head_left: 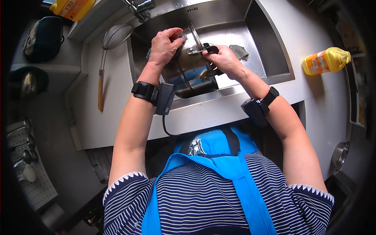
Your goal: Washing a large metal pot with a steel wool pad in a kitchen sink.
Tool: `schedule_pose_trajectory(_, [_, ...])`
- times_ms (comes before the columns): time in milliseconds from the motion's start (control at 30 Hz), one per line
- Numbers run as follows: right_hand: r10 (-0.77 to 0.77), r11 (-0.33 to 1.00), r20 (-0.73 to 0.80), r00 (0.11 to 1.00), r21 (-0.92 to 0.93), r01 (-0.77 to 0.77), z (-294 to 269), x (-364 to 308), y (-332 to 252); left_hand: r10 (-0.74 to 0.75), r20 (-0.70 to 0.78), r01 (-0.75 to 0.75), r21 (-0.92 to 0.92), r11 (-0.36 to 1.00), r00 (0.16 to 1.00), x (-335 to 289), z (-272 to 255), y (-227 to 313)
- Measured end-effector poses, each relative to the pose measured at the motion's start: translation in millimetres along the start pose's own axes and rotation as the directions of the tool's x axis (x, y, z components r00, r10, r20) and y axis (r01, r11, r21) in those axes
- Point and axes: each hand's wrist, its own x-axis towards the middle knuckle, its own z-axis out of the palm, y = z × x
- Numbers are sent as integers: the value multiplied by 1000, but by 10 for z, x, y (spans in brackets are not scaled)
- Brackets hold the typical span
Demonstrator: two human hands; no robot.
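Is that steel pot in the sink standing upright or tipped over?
Tipped on its side. The pot shows its round wall to the camera; the right hand grips its handle, and the left hand presses a scrubber against it.

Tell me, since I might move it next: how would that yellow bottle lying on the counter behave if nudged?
The yellow bottle lies on its side, so it would probably roll. It looks plastic, likely light and not fragile.

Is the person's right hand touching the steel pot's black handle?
Touching: the head view shows the right hand closed around the black handle of the steel pot.
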Motion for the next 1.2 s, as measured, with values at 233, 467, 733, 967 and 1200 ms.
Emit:
schedule_pose_trajectory(233, [14,1000,-13,1000,17,-14,-17,-7,35,282,19,-283,108,953,959,-114,76,41])
schedule_pose_trajectory(467, [-2,1000,-9,1000,-4,2,-53,-19,78,205,51,-210,128,969,977,-256,-101,-48])
schedule_pose_trajectory(733, [-23,997,4,1000,-78,24,-43,-50,39,257,84,-266,116,957,963,-188,-74,-19])
schedule_pose_trajectory(967, [10,999,11,1000,-41,-10,-14,-54,35,289,75,-296,118,948,954,-203,-22,45])
schedule_pose_trajectory(1200, [6,999,6,1000,-53,-5,-11,-67,9,132,41,-137,136,981,990,-54,-123,-75])
